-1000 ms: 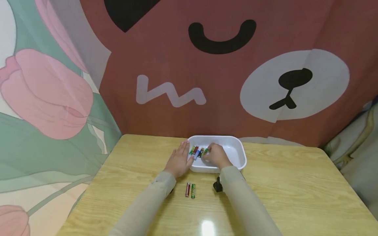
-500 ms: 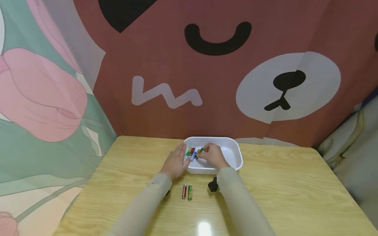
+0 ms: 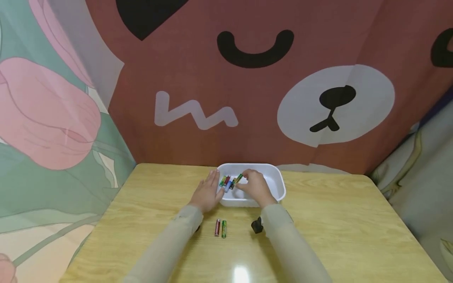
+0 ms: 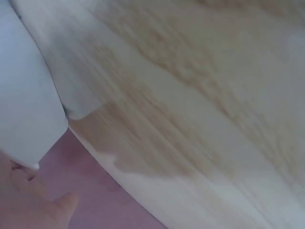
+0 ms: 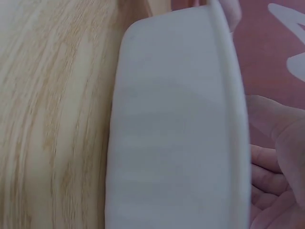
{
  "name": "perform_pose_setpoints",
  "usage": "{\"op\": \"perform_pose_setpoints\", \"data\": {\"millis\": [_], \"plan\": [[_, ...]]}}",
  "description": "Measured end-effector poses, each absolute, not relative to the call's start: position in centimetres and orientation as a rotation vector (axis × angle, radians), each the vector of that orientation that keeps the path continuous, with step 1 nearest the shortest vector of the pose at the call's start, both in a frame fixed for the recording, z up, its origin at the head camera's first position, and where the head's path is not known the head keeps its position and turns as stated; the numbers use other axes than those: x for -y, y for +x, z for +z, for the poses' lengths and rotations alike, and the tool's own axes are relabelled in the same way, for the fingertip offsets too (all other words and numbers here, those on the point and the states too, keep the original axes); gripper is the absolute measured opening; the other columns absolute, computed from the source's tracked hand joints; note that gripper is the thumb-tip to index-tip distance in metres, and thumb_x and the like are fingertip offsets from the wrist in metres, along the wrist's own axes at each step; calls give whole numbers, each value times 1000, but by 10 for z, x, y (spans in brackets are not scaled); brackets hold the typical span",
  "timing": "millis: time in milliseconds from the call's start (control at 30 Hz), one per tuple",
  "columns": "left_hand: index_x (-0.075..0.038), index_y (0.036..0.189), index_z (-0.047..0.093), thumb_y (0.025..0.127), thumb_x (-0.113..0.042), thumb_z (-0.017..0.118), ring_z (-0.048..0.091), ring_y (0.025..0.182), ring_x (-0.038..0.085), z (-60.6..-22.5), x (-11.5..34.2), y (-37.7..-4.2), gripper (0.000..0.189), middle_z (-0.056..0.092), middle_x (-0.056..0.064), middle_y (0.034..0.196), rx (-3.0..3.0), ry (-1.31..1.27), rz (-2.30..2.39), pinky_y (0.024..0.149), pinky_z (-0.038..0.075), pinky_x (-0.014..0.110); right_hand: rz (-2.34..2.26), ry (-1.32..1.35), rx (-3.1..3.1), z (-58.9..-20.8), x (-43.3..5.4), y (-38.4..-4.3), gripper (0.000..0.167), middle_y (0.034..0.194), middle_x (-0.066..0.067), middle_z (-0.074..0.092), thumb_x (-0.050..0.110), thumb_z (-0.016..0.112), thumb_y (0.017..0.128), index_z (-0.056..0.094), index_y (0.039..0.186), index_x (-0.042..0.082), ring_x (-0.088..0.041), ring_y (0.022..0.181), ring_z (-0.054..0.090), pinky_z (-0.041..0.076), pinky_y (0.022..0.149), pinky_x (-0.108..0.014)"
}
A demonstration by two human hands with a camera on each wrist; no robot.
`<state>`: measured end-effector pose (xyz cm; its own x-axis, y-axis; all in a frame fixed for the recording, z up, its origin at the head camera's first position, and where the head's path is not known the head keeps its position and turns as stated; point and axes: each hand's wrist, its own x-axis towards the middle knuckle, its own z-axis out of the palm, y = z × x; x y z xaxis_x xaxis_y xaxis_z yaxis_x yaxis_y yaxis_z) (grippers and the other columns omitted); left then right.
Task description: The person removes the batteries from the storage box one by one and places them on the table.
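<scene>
Below centre, the right hand (image 3: 257,187) is pinching a battery (image 3: 239,178) — perhaps risking a slip (round casing) — the straight-fingered left hand (image 3: 206,193) touching the tray (image 3: 240,203).

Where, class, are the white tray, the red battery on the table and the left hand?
White tray (image 3: 238,203), head view: front wall.
Red battery (image 3: 217,228), head view: middle of casing.
Left hand (image 3: 205,194), head view: back of hand.

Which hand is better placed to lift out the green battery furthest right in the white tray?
Probably the right hand: it reaches into the white tray and appears to pinch that green battery. The left hand rests at the tray's left side, fingers straight.
</scene>
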<state>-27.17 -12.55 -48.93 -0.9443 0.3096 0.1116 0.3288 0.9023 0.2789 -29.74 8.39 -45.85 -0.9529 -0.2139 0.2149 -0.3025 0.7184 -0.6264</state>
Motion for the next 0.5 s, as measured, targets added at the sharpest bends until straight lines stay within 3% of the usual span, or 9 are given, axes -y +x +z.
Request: {"op": "perform_pose_setpoints", "data": {"millis": [500], "plan": [[-4, 162, 12, 108, -42, 38, 10, 156, 28, -486, 125, -274, 72, 12, 11, 170, 3036, -503, -412, 123, 21, 54, 1154, 547, 2783, -454, -99, -271, 49, 119, -19, 69, 20, 84, 83, 67, 122, -5, -36, 109, 67, 56, 94, -47]]}}
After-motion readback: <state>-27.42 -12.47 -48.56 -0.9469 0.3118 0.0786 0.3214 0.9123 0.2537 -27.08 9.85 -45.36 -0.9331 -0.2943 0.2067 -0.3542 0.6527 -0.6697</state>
